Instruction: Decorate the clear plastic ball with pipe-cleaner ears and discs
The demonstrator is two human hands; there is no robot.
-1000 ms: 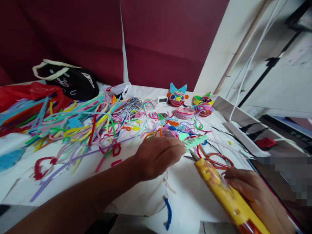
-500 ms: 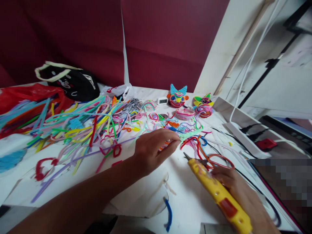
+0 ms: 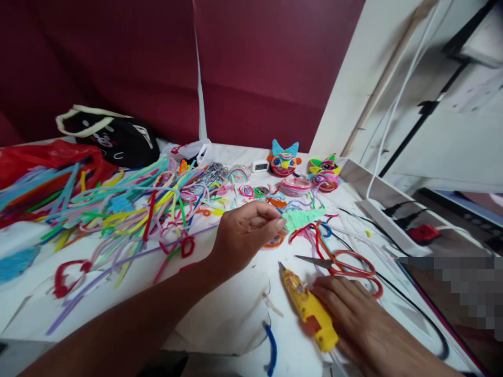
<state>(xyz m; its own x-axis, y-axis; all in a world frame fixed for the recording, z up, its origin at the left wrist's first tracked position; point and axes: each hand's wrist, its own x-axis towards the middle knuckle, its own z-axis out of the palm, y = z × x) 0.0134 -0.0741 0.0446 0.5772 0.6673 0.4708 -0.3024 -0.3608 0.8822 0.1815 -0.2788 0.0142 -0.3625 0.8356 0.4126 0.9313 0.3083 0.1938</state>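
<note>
Left hand (image 3: 245,233) pinches shaped, unattached green pipe-cleaner piece (image 3: 302,217); right hand (image 3: 353,309), grip indeterminable, adjoins glue gun (image 3: 308,306); assembled blue-eared head (image 3: 283,161) occupies table's (image 3: 231,152) far edge.

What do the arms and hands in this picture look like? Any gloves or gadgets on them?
Human ones: the left hand and right hand are bare, five-fingered, without gloves. No sleeve, watch, cable or marking shows on either forearm.

- White table (image 3: 298,314), crammed from where I'm standing
- Fuzzy, colourful stems (image 3: 126,201), heaped around nine
- Black bag (image 3: 128,144), toward ten
- White timer (image 3: 259,166), twelve
- Blue-horned figure (image 3: 283,163), one
- Orange-handled scissors (image 3: 334,263), four
</note>
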